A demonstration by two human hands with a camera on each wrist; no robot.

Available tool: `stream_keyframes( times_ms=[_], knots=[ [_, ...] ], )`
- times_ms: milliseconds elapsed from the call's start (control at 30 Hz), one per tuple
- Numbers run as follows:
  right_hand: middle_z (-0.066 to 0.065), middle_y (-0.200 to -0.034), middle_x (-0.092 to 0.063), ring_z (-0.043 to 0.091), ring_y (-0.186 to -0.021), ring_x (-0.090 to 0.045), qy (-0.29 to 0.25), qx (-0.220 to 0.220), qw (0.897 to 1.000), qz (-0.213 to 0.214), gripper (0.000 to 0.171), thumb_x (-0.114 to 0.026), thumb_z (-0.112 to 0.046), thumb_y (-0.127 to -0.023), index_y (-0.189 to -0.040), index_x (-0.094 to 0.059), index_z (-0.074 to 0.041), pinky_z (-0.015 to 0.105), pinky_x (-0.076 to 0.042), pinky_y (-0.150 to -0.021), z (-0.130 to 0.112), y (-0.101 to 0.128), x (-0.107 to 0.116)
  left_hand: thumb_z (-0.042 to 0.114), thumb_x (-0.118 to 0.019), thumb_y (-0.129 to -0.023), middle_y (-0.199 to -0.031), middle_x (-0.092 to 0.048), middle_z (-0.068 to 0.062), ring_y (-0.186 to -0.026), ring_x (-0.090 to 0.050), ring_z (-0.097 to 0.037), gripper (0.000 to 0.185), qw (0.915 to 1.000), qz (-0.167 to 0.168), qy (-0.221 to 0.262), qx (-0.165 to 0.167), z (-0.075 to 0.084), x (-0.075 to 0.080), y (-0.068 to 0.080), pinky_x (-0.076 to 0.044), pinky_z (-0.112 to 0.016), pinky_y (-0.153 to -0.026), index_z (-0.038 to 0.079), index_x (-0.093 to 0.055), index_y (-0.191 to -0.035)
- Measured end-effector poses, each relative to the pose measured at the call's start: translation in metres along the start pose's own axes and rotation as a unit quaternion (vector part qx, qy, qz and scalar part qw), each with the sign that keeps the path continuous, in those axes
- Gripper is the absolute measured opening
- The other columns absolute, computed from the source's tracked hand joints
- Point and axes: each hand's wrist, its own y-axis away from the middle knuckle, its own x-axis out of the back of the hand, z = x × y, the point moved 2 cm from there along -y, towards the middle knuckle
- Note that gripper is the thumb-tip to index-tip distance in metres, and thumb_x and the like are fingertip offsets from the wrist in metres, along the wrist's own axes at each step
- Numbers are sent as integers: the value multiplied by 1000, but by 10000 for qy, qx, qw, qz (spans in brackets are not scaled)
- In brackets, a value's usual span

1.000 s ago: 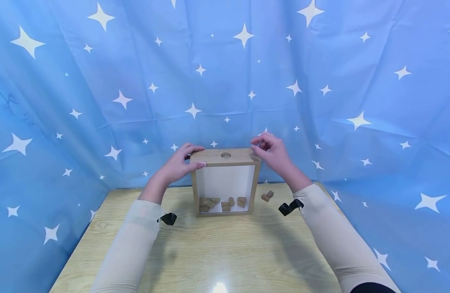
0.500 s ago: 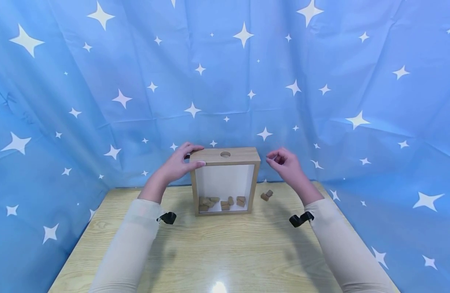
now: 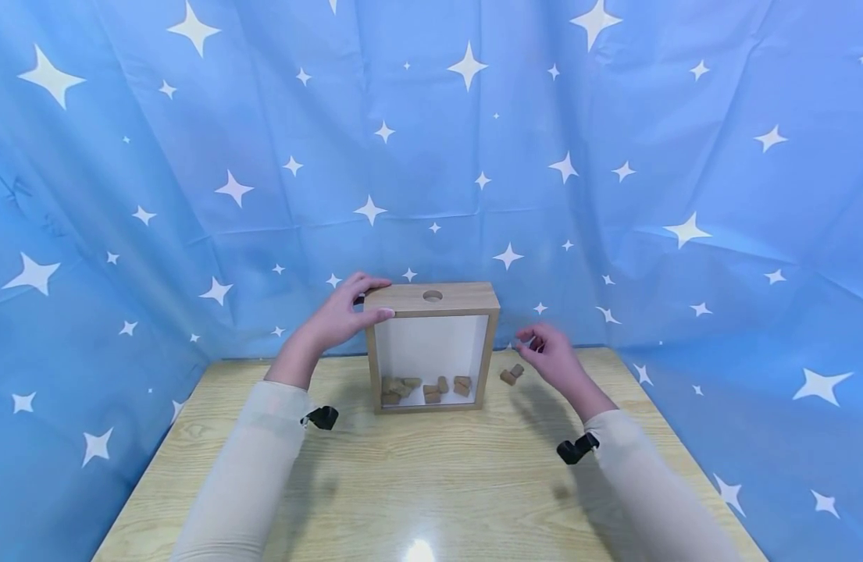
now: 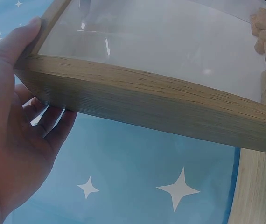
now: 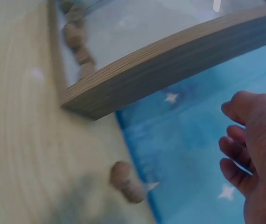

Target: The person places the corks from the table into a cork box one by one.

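A wooden box (image 3: 432,299) with a clear front and a round hole (image 3: 433,297) in its top stands upright at the back of the table. Several corks (image 3: 424,388) lie inside on its floor. My left hand (image 3: 361,303) grips the box's top left corner, thumb on the front edge and fingers behind; the left wrist view shows this hand (image 4: 11,126) on the box's side (image 4: 147,98). My right hand (image 3: 534,342) hovers right of the box with loosely curled fingers and holds nothing. Just below it two loose corks (image 3: 511,375) lie on the table, also seen as corks (image 5: 126,182) near the right hand (image 5: 254,154).
The light wooden table (image 3: 431,484) stretches toward me in front of the box. A blue backdrop with white stars (image 3: 431,156) hangs close behind the box and wraps both sides of the table.
My right hand left the box's top right corner and moved down and right, toward the two loose corks. The left hand and the box stayed put.
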Motion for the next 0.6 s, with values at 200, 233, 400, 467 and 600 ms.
stream_keyframes(
  times_ms=[200,233,400,467,600],
  knots=[
    [12,-108,-65,26,-88,-62,5,-180,9997,-138,19,-78,-7,-103,-121,-77,-3,31,-52,-66,23,10,-16,57,-75,-103,-151,-51,1,-147,-46,-31,67,10000,-19,-9,32,1,0,0,-39,-63,-121,28,-57,-161],
    [11,-107,-64,26,-88,-62,-7,-220,9996,-167,19,-78,-6,-103,-121,-76,-3,31,-52,-66,26,11,-18,57,-75,-103,-151,-51,1,-147,-46,-31,67,10000,-19,-10,33,1,0,0,-39,-63,-121,28,-57,-161],
    [11,-105,-62,25,-87,-61,45,-279,9993,-264,23,-78,-5,-102,-124,-75,-1,30,-52,-68,38,15,-27,57,-75,-103,-152,-51,1,-147,-46,-31,67,10000,-20,1,35,2,0,1,-39,-63,-121,29,-57,-161],
    [11,-104,-62,24,-86,-62,76,-230,9994,-265,24,-78,-4,-101,-125,-75,0,30,-52,-69,42,15,-30,56,-75,-103,-152,-51,1,-147,-46,-31,67,10000,-24,6,36,2,0,1,-40,-63,-121,28,-57,-162],
    [14,-103,-65,23,-84,-62,73,-184,9993,-332,28,-79,-2,-100,-127,-73,3,31,-53,-72,49,17,-38,56,-75,-103,-151,-51,0,-146,-47,-31,67,10000,-25,-2,18,1,0,0,-40,-62,-121,28,-57,-161]
  ],
)
